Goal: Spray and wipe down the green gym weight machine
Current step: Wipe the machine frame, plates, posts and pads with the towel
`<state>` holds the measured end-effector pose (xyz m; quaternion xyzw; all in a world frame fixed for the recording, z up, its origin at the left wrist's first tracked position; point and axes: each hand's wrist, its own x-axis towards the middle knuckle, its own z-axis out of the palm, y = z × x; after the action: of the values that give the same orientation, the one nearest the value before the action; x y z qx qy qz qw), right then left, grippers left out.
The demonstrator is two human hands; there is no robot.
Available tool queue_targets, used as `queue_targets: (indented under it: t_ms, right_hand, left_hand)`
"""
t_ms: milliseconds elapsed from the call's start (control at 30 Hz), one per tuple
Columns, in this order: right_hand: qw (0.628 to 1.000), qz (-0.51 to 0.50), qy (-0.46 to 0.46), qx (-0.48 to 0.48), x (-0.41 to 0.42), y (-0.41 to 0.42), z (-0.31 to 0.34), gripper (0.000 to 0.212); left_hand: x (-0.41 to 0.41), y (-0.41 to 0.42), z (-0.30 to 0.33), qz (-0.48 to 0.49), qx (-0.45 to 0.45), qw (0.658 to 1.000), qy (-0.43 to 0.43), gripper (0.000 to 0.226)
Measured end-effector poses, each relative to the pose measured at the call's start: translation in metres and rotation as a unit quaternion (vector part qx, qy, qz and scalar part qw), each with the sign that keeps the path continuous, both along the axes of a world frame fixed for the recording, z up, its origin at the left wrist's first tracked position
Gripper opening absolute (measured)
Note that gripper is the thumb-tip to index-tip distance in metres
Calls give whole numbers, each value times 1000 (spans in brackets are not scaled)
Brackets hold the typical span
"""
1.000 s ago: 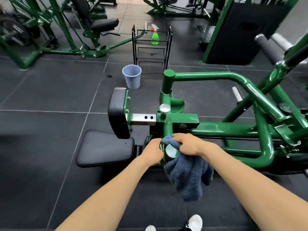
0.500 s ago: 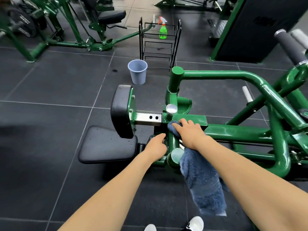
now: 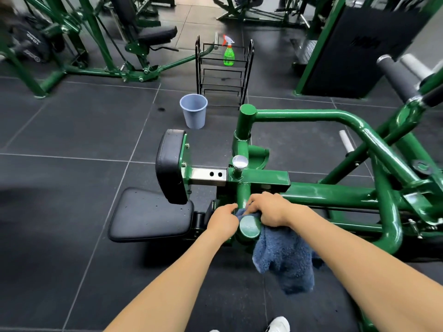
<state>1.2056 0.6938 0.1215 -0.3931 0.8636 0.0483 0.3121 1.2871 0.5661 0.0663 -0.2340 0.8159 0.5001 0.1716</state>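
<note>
Blue towel (image 3: pixel 282 255) (right hand (image 3: pixel 271 209)) wiping frame (image 3: pixel 311 116)

**Dark tiled gym floor**

The dark tiled floor (image 3: pixel 72 130) carries the green weight machine (image 3: pixel 318 190), a pale blue bucket (image 3: pixel 193 113) just before a black wire rack (image 3: pixel 224 75), other green machines (image 3: pixel 100 49) behind, and white shoes (image 3: pixel 278 325).

Bare forearms, no sleeves in view; white shoe (image 3: pixel 279 324) with dark trim at bottom edge.
</note>
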Motion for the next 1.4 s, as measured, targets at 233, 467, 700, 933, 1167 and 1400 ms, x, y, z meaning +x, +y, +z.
queue_targets:
  t_ms: [233,467,700,933,1167,1400]
  right_hand:
    - [994,11,109,22,-2,-3,-13,59]
    - [987,-80,129,51,-13,-9,-28,80]
    - [997,9,53,61,0,3,-7,69]
    - [995,-9,60,82,24,1,10,59]
    - [982,-74,155,84,54,18,14,47]
    - [940,-150,306,-14,91,29,-4,35]
  left_hand:
    - [0,5,-4,29,17,999,31,57]
    - [10,-4,-19,33,42,999,-1,57]
    - [20,4,-13,-35,-12,999,-30,47]
    - [27,16,2,-47,-48,998,-20,47]
    - [52,43,-3,-6,-98,987,-130,40]
    - [64,62,9,99,114,945,-291,60]
